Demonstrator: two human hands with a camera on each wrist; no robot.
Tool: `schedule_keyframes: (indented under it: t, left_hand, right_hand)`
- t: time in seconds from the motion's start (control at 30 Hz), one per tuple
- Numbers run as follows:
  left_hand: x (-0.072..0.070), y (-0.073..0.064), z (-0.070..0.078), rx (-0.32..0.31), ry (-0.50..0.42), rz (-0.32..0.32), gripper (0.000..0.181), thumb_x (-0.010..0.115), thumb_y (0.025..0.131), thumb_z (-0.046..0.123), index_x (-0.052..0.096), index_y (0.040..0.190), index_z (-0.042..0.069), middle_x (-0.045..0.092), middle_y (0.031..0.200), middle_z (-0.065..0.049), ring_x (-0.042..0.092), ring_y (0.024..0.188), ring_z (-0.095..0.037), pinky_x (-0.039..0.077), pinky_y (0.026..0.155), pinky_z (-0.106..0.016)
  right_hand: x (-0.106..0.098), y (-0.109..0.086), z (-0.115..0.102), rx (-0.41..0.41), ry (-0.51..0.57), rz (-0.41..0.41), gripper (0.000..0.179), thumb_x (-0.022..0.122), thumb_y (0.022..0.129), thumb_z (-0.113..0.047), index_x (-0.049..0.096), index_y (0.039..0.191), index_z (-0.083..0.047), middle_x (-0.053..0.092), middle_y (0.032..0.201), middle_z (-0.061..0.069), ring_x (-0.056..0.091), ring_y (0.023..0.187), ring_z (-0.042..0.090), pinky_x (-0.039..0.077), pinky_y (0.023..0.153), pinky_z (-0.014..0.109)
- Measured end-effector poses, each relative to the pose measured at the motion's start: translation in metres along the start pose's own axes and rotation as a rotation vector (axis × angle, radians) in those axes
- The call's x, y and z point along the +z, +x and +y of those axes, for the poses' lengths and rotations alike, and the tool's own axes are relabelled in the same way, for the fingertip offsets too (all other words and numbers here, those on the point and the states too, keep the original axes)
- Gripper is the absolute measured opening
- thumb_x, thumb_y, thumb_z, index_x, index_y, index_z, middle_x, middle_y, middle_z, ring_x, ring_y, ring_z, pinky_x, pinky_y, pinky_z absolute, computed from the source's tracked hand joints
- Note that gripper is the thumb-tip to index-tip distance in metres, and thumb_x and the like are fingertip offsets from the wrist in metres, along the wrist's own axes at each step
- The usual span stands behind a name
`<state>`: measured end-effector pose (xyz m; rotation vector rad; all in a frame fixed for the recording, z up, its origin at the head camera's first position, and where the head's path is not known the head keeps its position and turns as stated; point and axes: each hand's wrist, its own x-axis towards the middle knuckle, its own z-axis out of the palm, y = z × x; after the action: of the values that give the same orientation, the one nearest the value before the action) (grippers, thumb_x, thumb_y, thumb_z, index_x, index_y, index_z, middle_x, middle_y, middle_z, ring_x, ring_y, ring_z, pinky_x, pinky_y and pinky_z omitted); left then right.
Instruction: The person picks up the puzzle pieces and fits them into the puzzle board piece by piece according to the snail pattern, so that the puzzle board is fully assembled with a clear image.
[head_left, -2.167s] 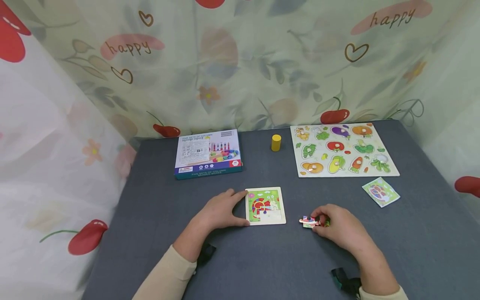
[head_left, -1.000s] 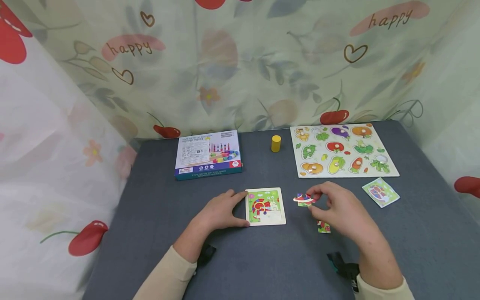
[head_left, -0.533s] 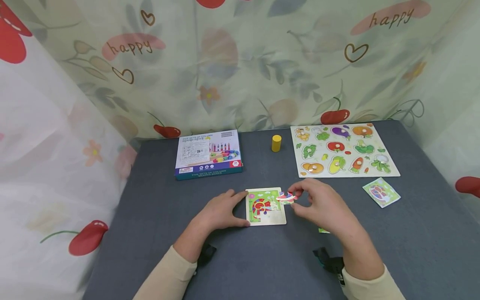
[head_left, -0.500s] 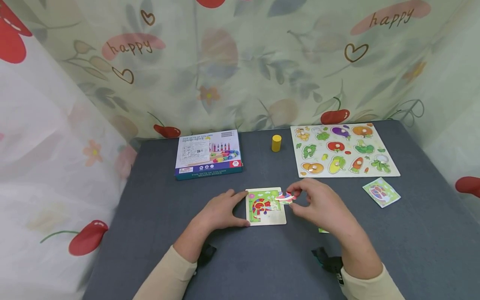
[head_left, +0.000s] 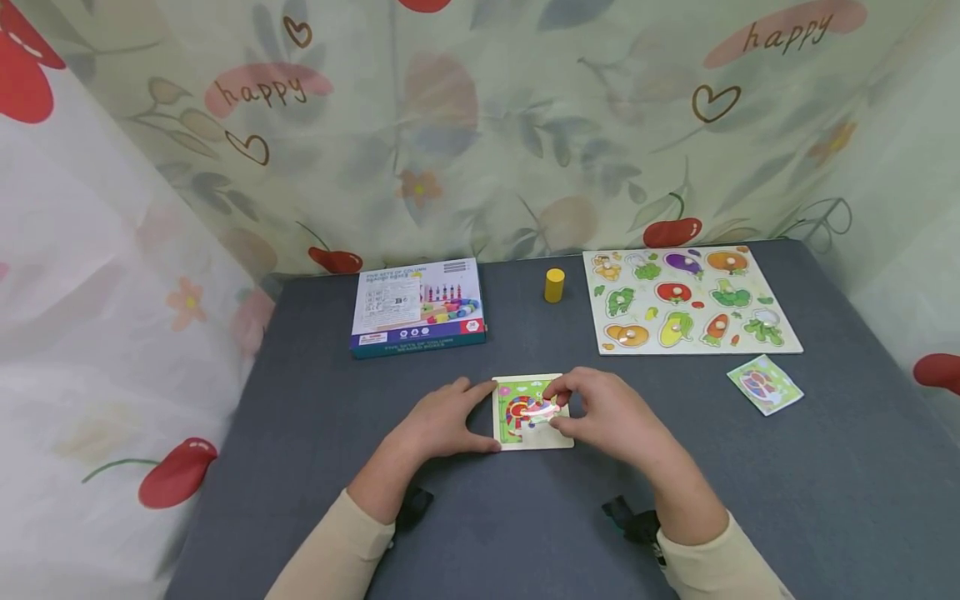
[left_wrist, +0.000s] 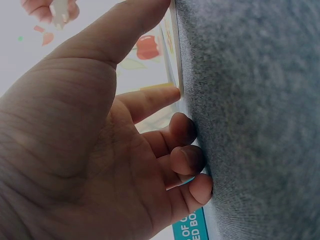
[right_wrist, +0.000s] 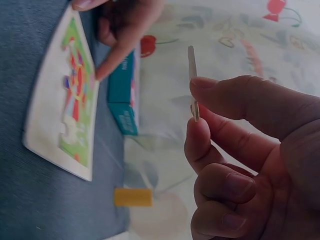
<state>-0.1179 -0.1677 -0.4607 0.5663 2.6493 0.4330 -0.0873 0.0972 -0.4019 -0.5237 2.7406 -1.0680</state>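
A small wooden puzzle board (head_left: 517, 439) with a green and red picture lies on the grey table (head_left: 315, 392). My left hand (head_left: 442, 421) holds it by its left side, index finger at the top corner and thumb at the bottom corner; the left wrist view shows both against the board's edge (left_wrist: 174, 55). My right hand (head_left: 553, 407) pinches a thin puzzle piece (head_left: 538, 409) between thumb and forefinger, just over the board's right half. In the right wrist view the puzzle piece (right_wrist: 192, 80) stands edge-on, clear of the puzzle board (right_wrist: 65, 115).
Behind the board lie a teal-edged toy box (head_left: 416, 308), a yellow cylinder (head_left: 554, 285) and a vegetable peg puzzle (head_left: 600, 333). A small picture card (head_left: 763, 384) lies at the right. Patterned curtains (head_left: 480, 125) close in the table at the back and sides.
My right hand lifted the piece off the table at the right and carried it left, over the board. My left hand stayed on the board's left side.
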Motion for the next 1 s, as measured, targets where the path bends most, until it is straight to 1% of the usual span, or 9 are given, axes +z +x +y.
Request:
schedule_keyframes:
  t: [0.13, 0.23, 0.47, 0.63, 0.83, 1.0]
  left_hand:
    - [-0.001, 0.0, 0.0, 0.003, 0.003, 0.003, 0.096, 0.079, 0.079, 0.065, 0.041, 0.159, 0.026, 0.054, 0.13, -0.009, 0.053, 0.107, -0.025, 0.048, 0.092, -0.047]
    - [-0.001, 0.001, 0.001, 0.005, 0.007, 0.004, 0.096, 0.079, 0.079, 0.065, 0.042, 0.158, 0.026, 0.055, 0.128, -0.009, 0.053, 0.105, -0.025, 0.048, 0.091, -0.046]
    - [-0.002, 0.001, 0.001, 0.014, 0.016, 0.01, 0.095, 0.079, 0.079, 0.065, 0.042, 0.158, 0.026, 0.055, 0.124, -0.008, 0.053, 0.102, -0.023, 0.048, 0.088, -0.044]
    - [-0.003, 0.0, 0.001, 0.021, 0.012, 0.011, 0.095, 0.079, 0.08, 0.064, 0.042, 0.158, 0.025, 0.055, 0.122, -0.007, 0.053, 0.101, -0.022, 0.048, 0.086, -0.042]
    - [-0.004, -0.001, 0.001, 0.022, 0.01, 0.01, 0.095, 0.079, 0.08, 0.064, 0.042, 0.158, 0.024, 0.055, 0.125, -0.008, 0.053, 0.101, -0.023, 0.048, 0.088, -0.043]
    - [-0.004, -0.002, 0.001, 0.021, 0.004, 0.01, 0.096, 0.079, 0.08, 0.064, 0.042, 0.158, 0.024, 0.055, 0.125, -0.008, 0.053, 0.102, -0.023, 0.048, 0.089, -0.044]
  right_hand:
    - [0.008, 0.005, 0.003, 0.029, 0.01, -0.045, 0.026, 0.084, 0.083, -0.01, 0.075, 0.107, -0.01, 0.062, 0.088, 0.001, 0.045, 0.056, 0.015, 0.04, 0.056, 0.032]
    - [0.014, 0.01, 0.006, 0.052, 0.013, -0.074, 0.026, 0.083, 0.083, -0.009, 0.076, 0.108, -0.009, 0.061, 0.085, -0.002, 0.046, 0.056, 0.016, 0.04, 0.056, 0.033]
    - [0.026, 0.018, 0.015, 0.083, -0.001, -0.114, 0.026, 0.083, 0.082, -0.009, 0.078, 0.107, -0.01, 0.061, 0.083, -0.005, 0.052, 0.068, 0.015, 0.044, 0.064, 0.034]
    - [0.034, 0.022, 0.021, 0.078, -0.035, -0.126, 0.027, 0.086, 0.08, -0.012, 0.079, 0.106, -0.012, 0.062, 0.082, -0.006, 0.054, 0.073, 0.013, 0.046, 0.068, 0.034]
    - [0.043, 0.024, 0.026, 0.086, -0.051, -0.13, 0.026, 0.086, 0.079, -0.011, 0.08, 0.105, -0.01, 0.062, 0.078, -0.007, 0.054, 0.07, 0.011, 0.045, 0.067, 0.033]
    - [0.047, 0.024, 0.028, 0.09, -0.064, -0.121, 0.021, 0.086, 0.08, -0.01, 0.079, 0.099, -0.009, 0.06, 0.074, -0.007, 0.053, 0.068, 0.012, 0.045, 0.066, 0.033]
